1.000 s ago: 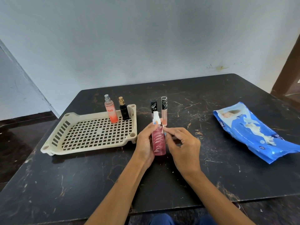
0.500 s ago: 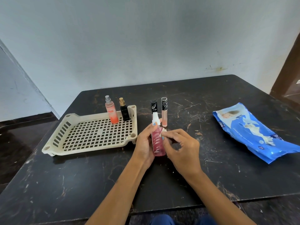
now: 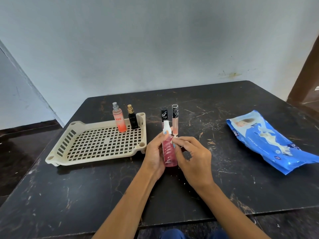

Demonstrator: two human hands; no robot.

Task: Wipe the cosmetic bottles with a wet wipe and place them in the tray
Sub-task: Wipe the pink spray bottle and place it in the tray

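My left hand grips a pink spray bottle with a white nozzle, held upright just above the dark table. Against the bottle's right side my right hand pinches something small and whitish near the neck; whether it is a wet wipe is unclear. A cream slotted tray lies to the left, with an orange spray bottle and a black perfume bottle standing at its far right corner. Behind my hands stand a black-capped tube and a clear peach lip-gloss tube.
A blue wet-wipe pack lies on the table to the right. A pale wall runs behind the table's far edge. A brown door frame stands at the far right, dark floor to the left.
My right hand has slid slightly up along the pink bottle, its fingertips now nearer the neck. The left hand keeps the same grip and nothing else has moved.
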